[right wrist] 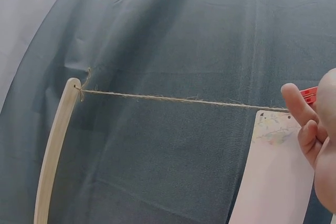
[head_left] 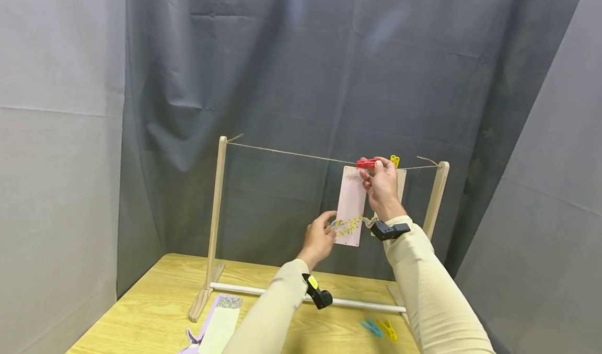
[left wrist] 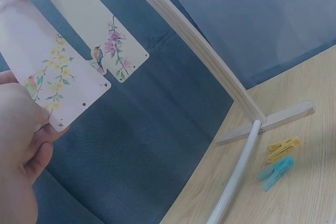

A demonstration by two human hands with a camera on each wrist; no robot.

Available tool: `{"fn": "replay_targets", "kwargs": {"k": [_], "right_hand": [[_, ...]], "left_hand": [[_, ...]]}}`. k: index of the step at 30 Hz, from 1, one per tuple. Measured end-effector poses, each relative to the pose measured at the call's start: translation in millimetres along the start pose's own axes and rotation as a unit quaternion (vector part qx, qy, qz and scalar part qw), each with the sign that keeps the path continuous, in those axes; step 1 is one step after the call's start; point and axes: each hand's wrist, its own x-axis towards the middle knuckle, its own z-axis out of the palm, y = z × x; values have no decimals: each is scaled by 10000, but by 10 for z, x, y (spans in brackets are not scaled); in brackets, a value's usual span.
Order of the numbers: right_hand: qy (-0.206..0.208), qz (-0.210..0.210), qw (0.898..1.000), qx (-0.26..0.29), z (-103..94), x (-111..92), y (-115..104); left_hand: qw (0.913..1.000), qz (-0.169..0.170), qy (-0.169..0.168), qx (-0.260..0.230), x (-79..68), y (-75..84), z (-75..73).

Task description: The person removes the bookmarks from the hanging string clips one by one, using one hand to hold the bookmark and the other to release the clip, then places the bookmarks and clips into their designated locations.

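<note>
My right hand (head_left: 383,189) pinches a red clothespin (head_left: 366,163) at the twine (head_left: 291,152), right at the top edge of a pale pink card (head_left: 350,197). The card hangs upright, with yellow blossoms and a bird printed near its bottom. My left hand (head_left: 319,239) holds this card by its lower left edge, fingers around the side. Just to the right hangs a cream card (left wrist: 123,59) with pink flowers and a bird, partly hidden behind my right hand in the head view. A yellow clothespin (head_left: 395,160) sits on the twine above it.
The twine runs between two wooden posts (head_left: 216,207), joined low down by a white rod (head_left: 352,304). On the wooden table (head_left: 150,296) lie a blue clothespin (head_left: 372,327) and a yellow clothespin (left wrist: 283,148). More cards (head_left: 221,325) lie at the front left, partly behind my left sleeve.
</note>
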Motion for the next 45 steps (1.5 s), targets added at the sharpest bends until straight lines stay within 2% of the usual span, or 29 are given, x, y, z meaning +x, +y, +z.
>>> {"fn": "replay_targets", "kwargs": {"k": [6, 11, 18, 25, 36, 45], "right_hand": [[-102, 16, 9999, 50, 15, -8, 5], [-175, 73, 9998, -84, 7, -51, 25], [-356, 16, 9989, -296, -32, -83, 10], [-548, 188, 9967, -576, -132, -156, 12], [-593, 128, 9946, -846, -305, -230, 9], [-640, 141, 9945, -819, -388, -309, 26]], "left_hand": [[10000, 64, 49, 1, 11, -24, -49], [10000, -14, 16, 38, -16, -32, -102], [10000, 70, 40, 54, -7, -52, -165], [10000, 58, -52, 21, -20, -66, -246], [9998, 97, -118, 96, -29, -64, -354], [9996, 154, -234, -1, -103, -6, -431]]}}
